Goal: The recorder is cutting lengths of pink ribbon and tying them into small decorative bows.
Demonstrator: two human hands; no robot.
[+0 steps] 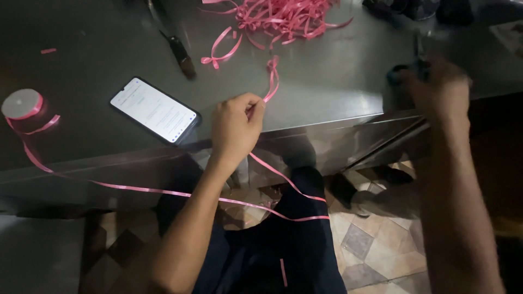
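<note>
My left hand (235, 128): pinching pink ribbon (272, 81), strand trailing left to spool (22, 104). My right hand (441, 90), far right: gripping dark scissors (406, 73), blurred.

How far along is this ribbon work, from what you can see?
Done: a heap of pink ribbon pieces lies at the table's far edge, with one looped piece apart. In hand: the left hand pinches the pink ribbon running from the spool; the right hand is on a dark object, too blurred to identify. Left: the spool seemingly holds more ribbon, though how much is unclear.
</note>
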